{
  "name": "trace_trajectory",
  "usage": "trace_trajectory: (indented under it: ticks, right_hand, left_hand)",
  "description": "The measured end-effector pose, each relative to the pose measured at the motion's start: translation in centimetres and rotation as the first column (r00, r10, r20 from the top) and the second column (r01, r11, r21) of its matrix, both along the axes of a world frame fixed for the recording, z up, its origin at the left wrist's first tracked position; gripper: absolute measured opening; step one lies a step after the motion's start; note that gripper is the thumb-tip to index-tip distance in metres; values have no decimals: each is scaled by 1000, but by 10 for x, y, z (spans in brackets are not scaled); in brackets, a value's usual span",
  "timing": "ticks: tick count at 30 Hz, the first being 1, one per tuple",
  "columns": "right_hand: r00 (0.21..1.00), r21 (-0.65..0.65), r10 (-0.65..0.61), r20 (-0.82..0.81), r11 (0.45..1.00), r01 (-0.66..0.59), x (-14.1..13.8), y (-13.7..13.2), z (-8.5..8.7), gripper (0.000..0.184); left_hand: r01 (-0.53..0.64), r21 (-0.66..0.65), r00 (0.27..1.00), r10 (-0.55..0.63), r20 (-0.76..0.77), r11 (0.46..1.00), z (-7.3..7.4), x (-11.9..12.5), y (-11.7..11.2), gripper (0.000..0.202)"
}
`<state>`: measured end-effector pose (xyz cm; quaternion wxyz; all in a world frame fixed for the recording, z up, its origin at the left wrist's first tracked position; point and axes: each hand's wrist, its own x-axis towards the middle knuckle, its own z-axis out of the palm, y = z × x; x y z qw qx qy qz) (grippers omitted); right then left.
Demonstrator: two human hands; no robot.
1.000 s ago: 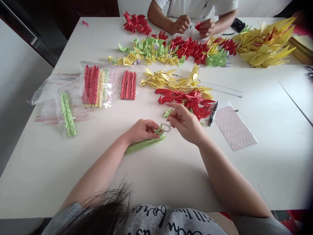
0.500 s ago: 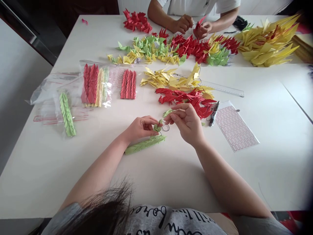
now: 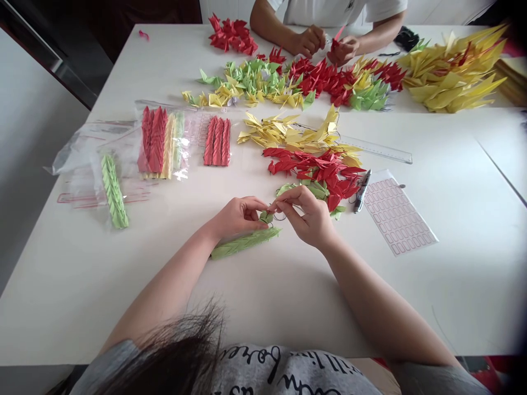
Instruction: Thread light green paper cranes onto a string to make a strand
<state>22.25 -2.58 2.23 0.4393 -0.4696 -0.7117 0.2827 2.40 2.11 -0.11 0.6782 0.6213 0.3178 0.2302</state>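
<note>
A long green strand of stacked folded paper pieces [image 3: 245,242] lies on the white table [image 3: 288,296] just below my hands. My left hand [image 3: 237,216] is closed, pinching a small green folded piece [image 3: 265,216] at the strand's right end. My right hand [image 3: 307,214] is closed too, its fingertips meeting the left hand at that piece; a thin dark thread loop [image 3: 280,216] shows between them. Loose green pieces [image 3: 317,189] lie just beyond my right hand.
Piles of red [image 3: 321,170] and yellow [image 3: 292,134] folded pieces lie beyond my hands. A pen [image 3: 362,189], a label sheet [image 3: 395,214] and a clear ruler [image 3: 379,149] are to the right. Bagged strands [image 3: 158,142] lie left. Another person's hands [image 3: 325,44] work at the far edge.
My right hand has dropped from a raised, pointing pose and closed in leftward to meet my left hand at the small green piece. The strand has stayed put.
</note>
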Motion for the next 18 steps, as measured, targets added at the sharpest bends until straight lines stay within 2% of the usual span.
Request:
trace_trajectory:
  ticks: [7, 18]
  right_hand:
    - [988, 98, -22, 150, 995, 7, -1, -2, 0, 5]
    - [967, 291, -19, 254, 955, -58, -1, -1, 1, 10]
  left_hand:
    - [-2, 7, 1000, 2, -21, 1000, 1, 0, 0, 39]
    - [1, 1, 999, -1, -50, 1000, 3, 0, 0, 36]
